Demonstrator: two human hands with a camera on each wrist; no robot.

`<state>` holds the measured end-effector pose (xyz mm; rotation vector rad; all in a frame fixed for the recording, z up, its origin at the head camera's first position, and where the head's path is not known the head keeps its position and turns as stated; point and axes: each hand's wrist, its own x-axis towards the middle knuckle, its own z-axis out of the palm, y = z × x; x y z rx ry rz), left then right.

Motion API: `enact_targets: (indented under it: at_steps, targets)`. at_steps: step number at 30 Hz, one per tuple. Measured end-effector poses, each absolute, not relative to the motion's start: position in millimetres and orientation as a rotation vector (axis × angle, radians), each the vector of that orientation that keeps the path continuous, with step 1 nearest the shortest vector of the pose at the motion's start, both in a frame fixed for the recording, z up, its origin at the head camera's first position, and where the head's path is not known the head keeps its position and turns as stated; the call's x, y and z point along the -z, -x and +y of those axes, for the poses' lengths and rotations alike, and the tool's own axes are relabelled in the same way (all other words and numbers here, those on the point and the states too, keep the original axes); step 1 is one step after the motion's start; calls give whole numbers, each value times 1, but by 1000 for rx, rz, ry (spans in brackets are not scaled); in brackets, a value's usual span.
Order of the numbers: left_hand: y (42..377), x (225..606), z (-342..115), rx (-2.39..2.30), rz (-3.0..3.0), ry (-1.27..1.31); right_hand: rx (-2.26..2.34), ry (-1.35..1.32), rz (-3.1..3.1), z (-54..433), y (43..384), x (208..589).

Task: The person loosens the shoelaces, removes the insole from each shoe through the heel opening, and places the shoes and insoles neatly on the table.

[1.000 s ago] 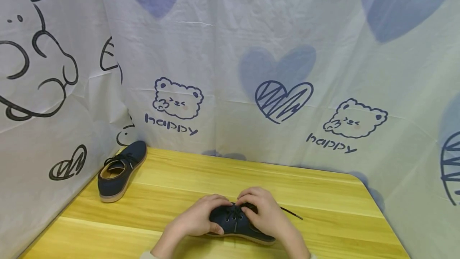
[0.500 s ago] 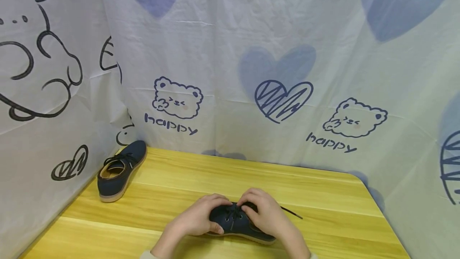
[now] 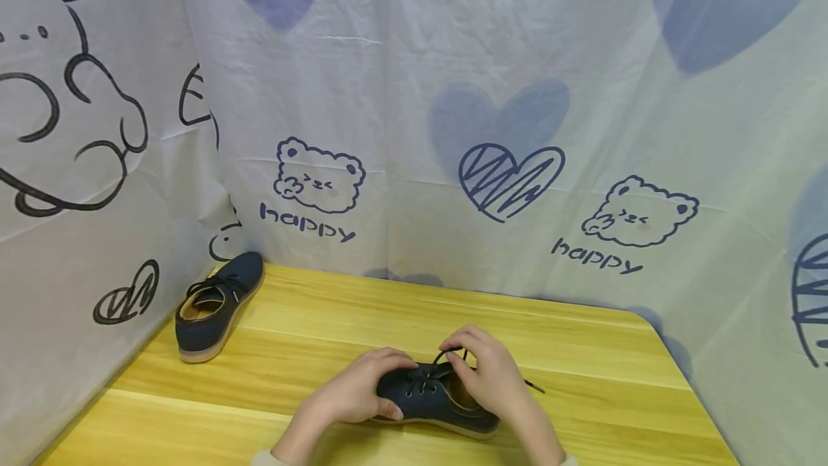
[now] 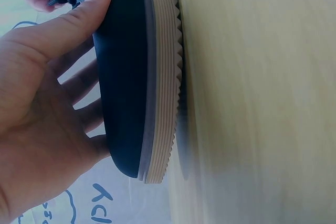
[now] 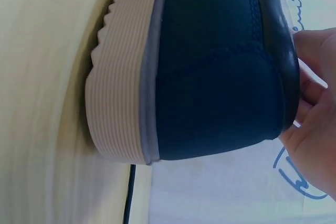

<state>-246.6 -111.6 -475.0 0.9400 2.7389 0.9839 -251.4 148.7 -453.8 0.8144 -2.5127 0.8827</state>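
A navy shoe [image 3: 423, 407] with a pale ribbed sole lies on the table, toe to the left and heel to the right. My left hand [image 3: 362, 388] holds its toe end, thumb on the near side and fingers over the far side; the left wrist view shows this hand [image 4: 47, 82] against the toe [image 4: 123, 93]. Above the shoe's opening, my right hand [image 3: 488, 374] pinches a black shoelace [image 3: 438, 359], drawn up from the eyelets in a loop. In the right wrist view the heel [image 5: 215, 98] hides most of the right fingers.
A matching laced navy shoe [image 3: 202, 334] stands at the table's left edge beside the curtain. One lace end [image 3: 535, 386] lies on the wooden table [image 3: 323, 322] behind the heel. Printed white cloth [image 3: 401, 236] hangs along the back and sides.
My right hand has moved up and to the right, pulling the shoelace away from the tongue and uncovering the shoe's opening. The left hand stays on the toe.
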Motion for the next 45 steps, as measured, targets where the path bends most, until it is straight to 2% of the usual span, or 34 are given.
enact_targets:
  at_steps: [13,19,31,39,45]
  targets:
    - [245,478,-111,-980,2757,-954,-898,-578,-2393,166,260,457]
    - [245,478,-111,-984,2742,-934,-922,-384,-2494,182,265,460]
    - [245,478,-111,-978,2749,-931,-945,-198,-2762,199,269,466]
    - [246,478,-111,-974,2747,-926,-1042,-202,-2735,193,269,462]
    - [245,477,-111,-978,2740,-918,-1220,-466,-2637,183,263,451]
